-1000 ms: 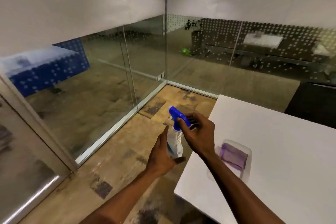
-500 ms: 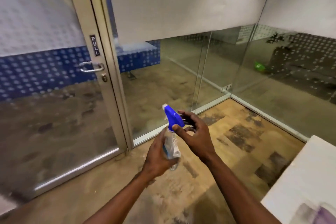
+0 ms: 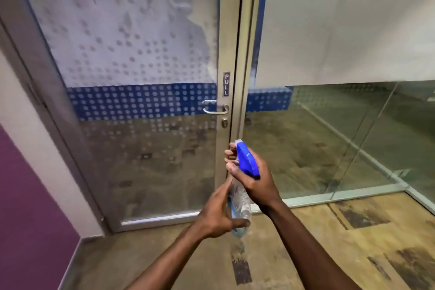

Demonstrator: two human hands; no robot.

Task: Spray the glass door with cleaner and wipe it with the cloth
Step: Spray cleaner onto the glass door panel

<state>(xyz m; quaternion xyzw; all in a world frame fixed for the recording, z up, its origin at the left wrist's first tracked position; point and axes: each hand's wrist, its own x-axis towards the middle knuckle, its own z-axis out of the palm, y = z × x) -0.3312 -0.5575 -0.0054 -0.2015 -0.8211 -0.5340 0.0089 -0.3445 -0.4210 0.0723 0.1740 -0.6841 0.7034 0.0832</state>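
The glass door [image 3: 141, 106] fills the left and middle of the head view, in a metal frame, with a dotted white and blue film, a lever handle [image 3: 215, 108] and a PULL label. I hold a clear spray bottle [image 3: 240, 202] with a blue trigger head [image 3: 247, 160] in front of the door's right edge. My right hand [image 3: 254, 179] grips the trigger head from above, fingers curled round it. My left hand [image 3: 219, 212] holds the bottle's body from the left, fingers nearly straight and thumb under the base. No cloth is in view.
Fixed glass panels [image 3: 341, 136] with a white frosted upper band run to the right of the door and meet at a corner. A purple and white wall [image 3: 28, 195] stands at the left. Worn wood-pattern floor [image 3: 329, 242] lies underfoot.
The view has swung left from the white table and purple cloth to face the door. Both hands kept the spray bottle and raised it toward the door's right edge.
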